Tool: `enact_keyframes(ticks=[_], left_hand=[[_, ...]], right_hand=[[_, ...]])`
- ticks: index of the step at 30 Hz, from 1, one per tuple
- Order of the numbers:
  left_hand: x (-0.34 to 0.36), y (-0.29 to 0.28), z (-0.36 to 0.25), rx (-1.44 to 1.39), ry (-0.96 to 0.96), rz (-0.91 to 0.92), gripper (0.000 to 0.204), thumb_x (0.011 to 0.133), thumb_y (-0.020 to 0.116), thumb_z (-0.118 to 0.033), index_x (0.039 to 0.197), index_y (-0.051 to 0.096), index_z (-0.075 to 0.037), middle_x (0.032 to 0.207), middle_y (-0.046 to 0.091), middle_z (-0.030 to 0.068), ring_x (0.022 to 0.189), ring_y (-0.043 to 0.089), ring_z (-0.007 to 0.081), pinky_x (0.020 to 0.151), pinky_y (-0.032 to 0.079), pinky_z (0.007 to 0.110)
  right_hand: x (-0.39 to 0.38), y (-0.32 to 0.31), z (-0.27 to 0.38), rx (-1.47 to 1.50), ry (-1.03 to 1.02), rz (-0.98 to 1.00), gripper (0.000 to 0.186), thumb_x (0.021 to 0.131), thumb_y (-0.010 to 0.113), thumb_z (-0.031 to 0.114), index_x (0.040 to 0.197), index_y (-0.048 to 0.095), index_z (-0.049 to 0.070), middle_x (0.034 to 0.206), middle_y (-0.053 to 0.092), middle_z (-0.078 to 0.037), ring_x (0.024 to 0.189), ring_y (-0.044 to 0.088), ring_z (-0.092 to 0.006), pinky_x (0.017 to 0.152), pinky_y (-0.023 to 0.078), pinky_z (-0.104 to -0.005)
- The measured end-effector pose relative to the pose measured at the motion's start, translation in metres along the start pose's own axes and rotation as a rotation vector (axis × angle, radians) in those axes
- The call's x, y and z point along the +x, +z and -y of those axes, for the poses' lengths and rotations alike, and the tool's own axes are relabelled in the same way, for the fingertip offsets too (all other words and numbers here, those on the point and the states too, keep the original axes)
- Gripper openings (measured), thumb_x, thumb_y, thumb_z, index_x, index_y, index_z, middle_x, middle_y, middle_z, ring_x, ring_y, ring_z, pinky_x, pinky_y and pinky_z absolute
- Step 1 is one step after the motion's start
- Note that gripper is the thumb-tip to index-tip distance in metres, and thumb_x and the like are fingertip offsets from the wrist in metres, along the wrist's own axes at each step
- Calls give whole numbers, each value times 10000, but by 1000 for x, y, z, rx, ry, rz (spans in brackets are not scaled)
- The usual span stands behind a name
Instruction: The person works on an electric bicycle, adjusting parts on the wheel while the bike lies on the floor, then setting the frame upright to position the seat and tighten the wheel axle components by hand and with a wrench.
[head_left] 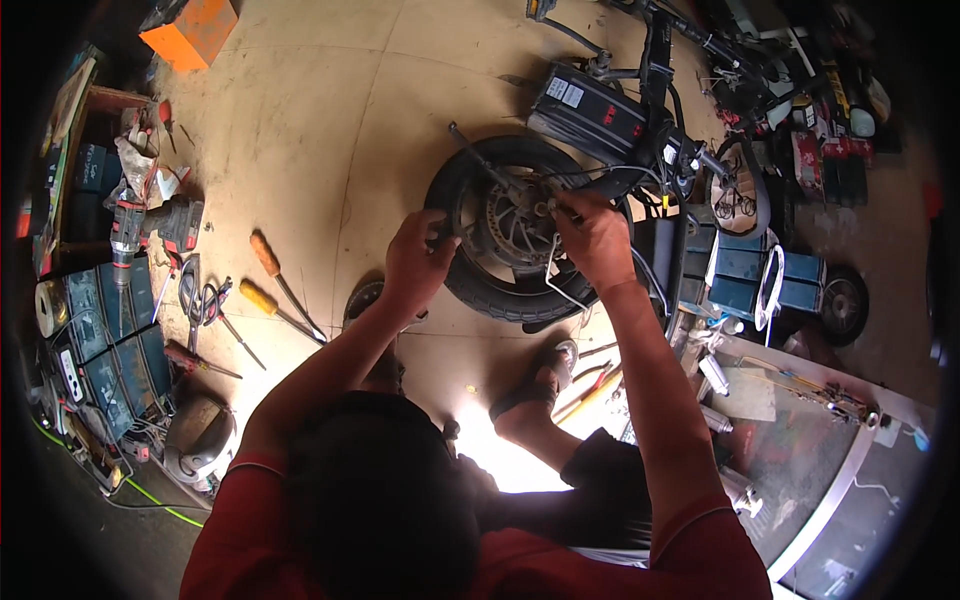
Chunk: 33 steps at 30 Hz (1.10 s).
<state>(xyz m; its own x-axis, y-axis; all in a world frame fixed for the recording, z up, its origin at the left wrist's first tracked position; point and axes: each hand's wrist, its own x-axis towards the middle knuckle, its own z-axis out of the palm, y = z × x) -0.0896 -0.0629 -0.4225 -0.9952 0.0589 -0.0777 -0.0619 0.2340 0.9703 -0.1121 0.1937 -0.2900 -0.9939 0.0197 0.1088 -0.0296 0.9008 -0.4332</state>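
Observation:
A small black wheel with a tire [470, 290] and a brake disc [505, 230] lies under an e-bike's fork, with a dark battery box [585, 115] above it. My left hand [422, 258] is at the tire's left side, fingers curled with a gap between thumb and fingertips. My right hand [590, 240] is closed at the wheel's axle nut [542, 208]; what its fingertips hold is too small to name. A bent silver rod [560, 290] hangs below that hand.
Screwdrivers [265, 255], scissors [205, 300] and a cordless drill [160, 230] lie left. An orange box [190, 30] sits top left. Blue battery blocks [745, 280], a second wheel [840, 305] and a metal-framed panel [810, 460] occupy the right. My sandalled foot [535, 390] is below the wheel.

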Motion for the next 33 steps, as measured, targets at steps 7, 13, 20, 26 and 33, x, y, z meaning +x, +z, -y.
enact_keyframes(ticks=[7, 13, 20, 26, 33], left_hand=[[21, -7, 13, 97, 64, -51, 415, 906, 799, -116, 1284, 653, -24, 1131, 717, 145, 935, 722, 237, 765, 598, 333], [14, -6, 26, 142, 49, -72, 391, 903, 798, -130, 1257, 681, -13, 1141, 730, 160, 974, 731, 269, 784, 596, 357], [-3, -6, 46, 136, -18, -90, 350, 899, 782, -101, 1228, 700, -13, 1142, 738, 154, 960, 737, 267, 805, 581, 369], [-13, -11, 55, 138, -55, -67, 328, 903, 770, -83, 1213, 701, -3, 1152, 744, 158, 953, 745, 264, 796, 582, 366], [-16, -12, 54, 112, -93, -44, 304, 900, 774, -118, 1178, 707, -14, 1164, 736, 175, 969, 738, 326, 846, 583, 401]], right_hand=[[11, 27, -14, -150, -127, 138, 227, 904, 723, 209, 1088, 785, 91, 999, 748, -165, 940, 715, -395, 890, 579, -467], [6, 31, -17, -106, -124, 105, 239, 905, 743, 227, 1099, 783, 93, 1013, 742, -171, 952, 714, -393, 882, 583, -459], [-3, 41, -20, -150, -60, 23, 275, 895, 771, 248, 1106, 766, 72, 1014, 734, -179, 931, 712, -399, 858, 586, -461], [-6, 38, -16, -107, 0, 19, 320, 863, 802, 267, 1114, 768, 71, 1020, 741, -178, 943, 720, -388, 848, 589, -445], [-4, 39, -21, -66, 59, 21, 295, 831, 817, 246, 1094, 796, 115, 1021, 756, -153, 941, 729, -370, 864, 590, -439]])
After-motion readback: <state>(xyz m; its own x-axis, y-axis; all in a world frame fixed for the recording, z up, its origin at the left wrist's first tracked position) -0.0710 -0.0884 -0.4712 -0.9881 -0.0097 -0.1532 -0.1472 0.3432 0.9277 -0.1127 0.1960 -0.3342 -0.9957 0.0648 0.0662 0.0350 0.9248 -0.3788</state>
